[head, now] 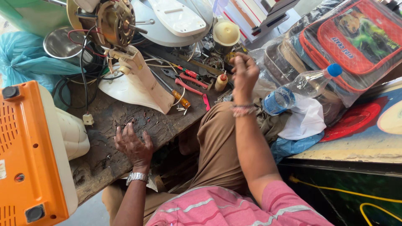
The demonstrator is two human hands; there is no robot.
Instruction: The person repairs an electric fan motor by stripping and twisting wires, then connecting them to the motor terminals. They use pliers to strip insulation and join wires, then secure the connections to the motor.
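Fingers of the left hand (133, 144) lie spread flat on the dark workbench (104, 125). Farther right, the red-handled pliers (193, 87) point far-left to near-right. Right hand (244, 75), nearer them, hangs just right, fingers curled, holding nothing I can see.

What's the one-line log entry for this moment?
left hand: flat on workbench | right hand: raised, fingers curled, hold unclear | nearby: pliers, screwdriver, fan motor

A fan motor (115, 23) is sitting upper left on the workbench (109, 138); a plastic bottle (299, 88) is lying right of centre, tools (190, 81) between them.
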